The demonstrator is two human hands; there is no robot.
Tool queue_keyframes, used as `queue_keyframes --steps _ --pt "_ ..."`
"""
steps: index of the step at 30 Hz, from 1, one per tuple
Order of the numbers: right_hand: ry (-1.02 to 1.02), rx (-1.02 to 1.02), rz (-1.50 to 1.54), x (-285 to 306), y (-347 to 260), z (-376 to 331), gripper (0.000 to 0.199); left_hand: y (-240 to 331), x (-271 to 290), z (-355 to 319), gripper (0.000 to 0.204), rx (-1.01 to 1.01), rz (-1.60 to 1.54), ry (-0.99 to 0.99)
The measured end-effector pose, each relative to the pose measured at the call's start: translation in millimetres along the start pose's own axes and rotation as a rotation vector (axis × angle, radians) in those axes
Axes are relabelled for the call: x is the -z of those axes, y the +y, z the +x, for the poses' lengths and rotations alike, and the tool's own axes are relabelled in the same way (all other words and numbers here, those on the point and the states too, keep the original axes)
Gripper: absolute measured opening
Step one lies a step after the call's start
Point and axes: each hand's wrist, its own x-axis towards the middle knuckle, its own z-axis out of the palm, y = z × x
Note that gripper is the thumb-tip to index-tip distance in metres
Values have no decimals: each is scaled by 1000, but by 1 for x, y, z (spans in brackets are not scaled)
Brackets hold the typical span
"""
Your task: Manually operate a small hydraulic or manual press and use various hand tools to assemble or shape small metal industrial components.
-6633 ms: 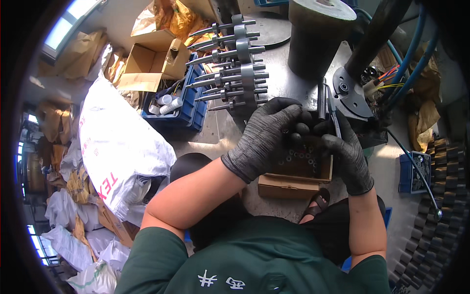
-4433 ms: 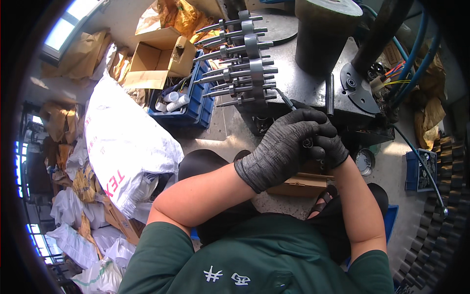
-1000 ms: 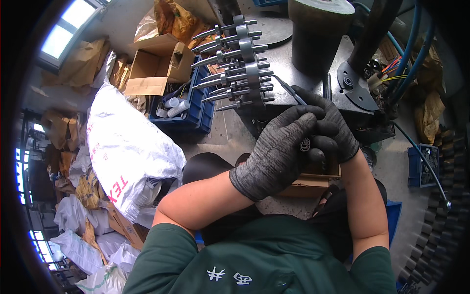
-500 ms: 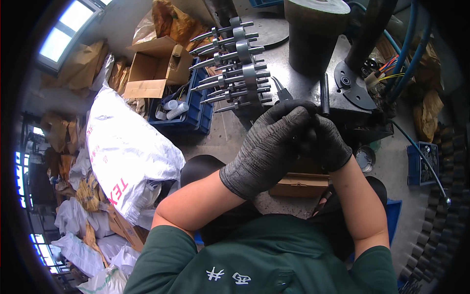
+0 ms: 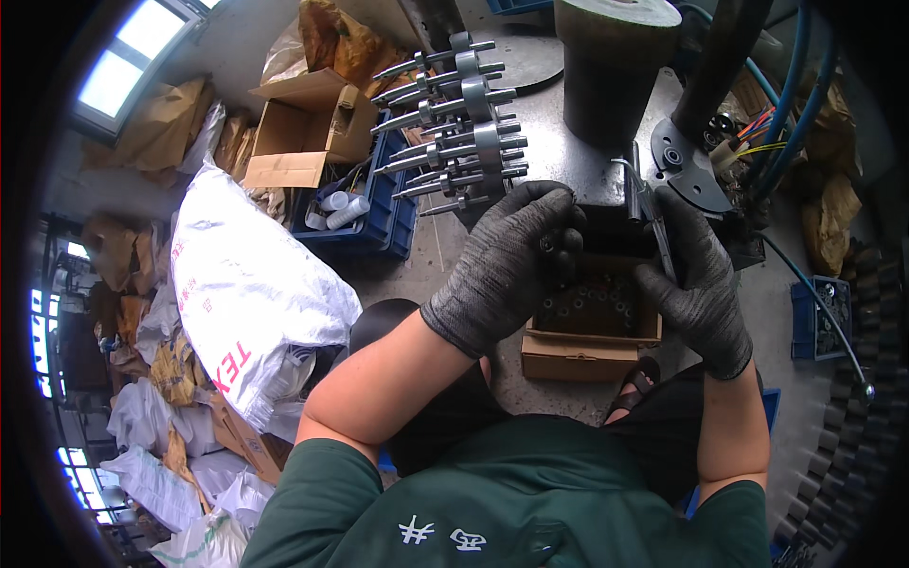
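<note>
My left hand point(image 5: 507, 260), in a grey knit glove with dark fingers, is curled in front of the bench edge. A small dark ring-like part point(image 5: 546, 244) shows among its fingers; how many it holds is hidden. My right hand point(image 5: 703, 284), gloved alike, grips thin bent-tip tweezers point(image 5: 659, 232), their tips pointing up and left over the bench. Beneath and between the hands, an open cardboard box point(image 5: 579, 360) holds several small round metal parts point(image 5: 592, 301). Beside the tweezers, a short dark metal rod point(image 5: 632, 185) is at the bench front.
Several pointed steel pins stick out of grey holders point(image 5: 488, 147) just beyond my left hand. A thick metal column point(image 5: 615, 76) and a dark curved plate point(image 5: 696, 170) are on the metal bench point(image 5: 592, 175). Left are a white sack point(image 5: 251, 284) and a blue crate point(image 5: 388, 204).
My hands, together before, are now apart. My right hand has moved right and now holds the tweezers, which lay on the bench near the pins. The box's contents have come into view.
</note>
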Motion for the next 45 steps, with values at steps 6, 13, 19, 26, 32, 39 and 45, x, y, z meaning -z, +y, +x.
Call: queue_keyframes --steps 6,13,19,26,32,39,45 --pt "59 124 -370 5 -14 -6 64 -3 -12 0 19 37 -30 60" --pt "111 282 -568 10 -16 -8 65 -12 12 12 20 -137 209 -185" --pt "111 292 -616 9 -16 -7 60 -10 4 6 18 -693 1259 -141" --pt "93 295 -618 9 -15 -6 59 -13 6 11 17 -525 744 -175" --pt "94 312 -658 8 -12 -5 60 -9 -6 6 16 -1 141 56" --pt "79 361 -750 2 -11 4 55 -11 7 8 23 -138 350 1" --pt "2 21 -15 -17 26 34 46 -15 -3 1 23 -200 155 -69"
